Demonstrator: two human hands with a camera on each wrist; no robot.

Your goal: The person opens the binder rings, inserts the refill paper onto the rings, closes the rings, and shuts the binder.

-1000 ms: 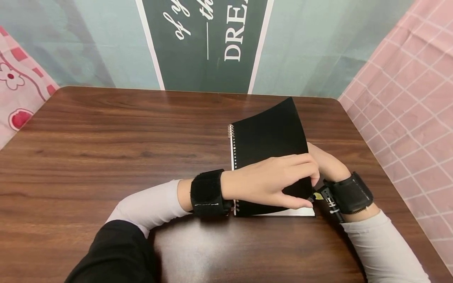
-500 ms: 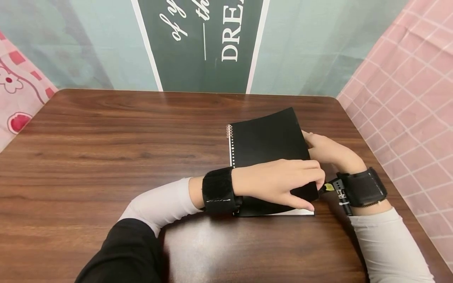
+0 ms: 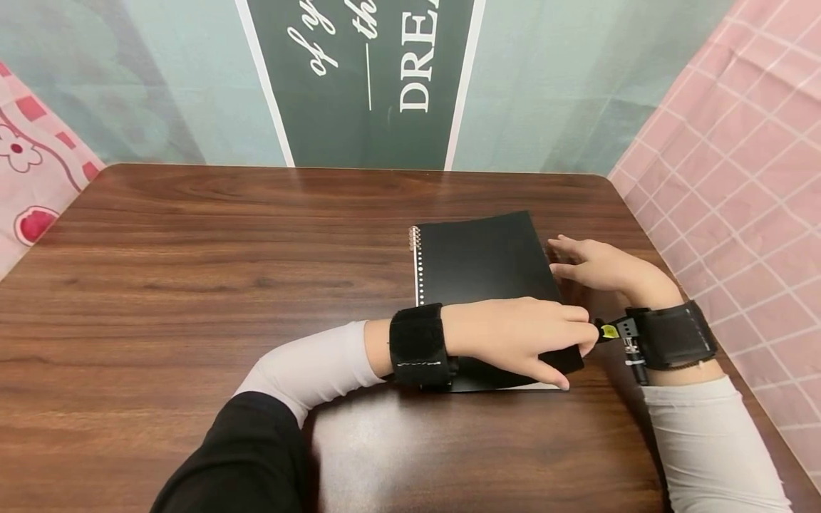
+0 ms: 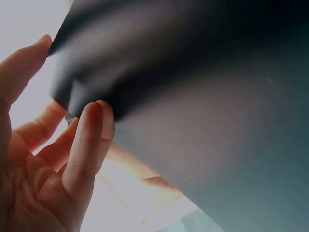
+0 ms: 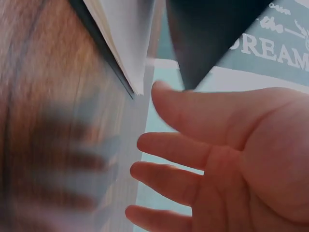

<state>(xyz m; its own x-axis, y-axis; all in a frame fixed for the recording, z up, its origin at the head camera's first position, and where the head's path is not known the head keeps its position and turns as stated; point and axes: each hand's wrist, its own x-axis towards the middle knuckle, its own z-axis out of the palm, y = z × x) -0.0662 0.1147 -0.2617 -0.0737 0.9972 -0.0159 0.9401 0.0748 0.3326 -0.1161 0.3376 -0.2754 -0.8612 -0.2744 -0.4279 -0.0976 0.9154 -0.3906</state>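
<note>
Black-covered spiral-bound notebook (image 3: 482, 274) lies on the dark brown wood-grain table (image 3: 212, 271), right of centre, its wire coil (image 3: 413, 242) along the left edge so the cover hinges there. Flexible black cover (image 4: 207, 111) is not fully flat: at the near right corner it sits slightly raised, with a strip of white pages (image 3: 535, 387) showing under it. Left hand (image 3: 519, 338) reaches across the lower part of the notebook from the left; fingers curl over the cover's free edge while the thumb lies at the near corner, so the cover's corner is pinched between them. Left wrist view agrees: a fingertip (image 4: 94, 130) presses the underside of the bowed cover, which reads as controlling the cover by its loose edge, away from the hinge. Right hand (image 3: 593, 265) sits just beside the notebook's right edge, fingers spread and straight, gripping nothing; whether the fingertips touch the edge cannot be told from the head view. Right wrist view shows the open palm (image 5: 251, 159) with the white page block (image 5: 123, 43) and a corner of the cover apart above it. Both wrists carry black strap bands (image 3: 418, 345). Behind the table: teal wall panels, a dark green sign with white lettering (image 3: 365, 78), and pink grid-patterned cloth (image 3: 725, 164) at the right.
</note>
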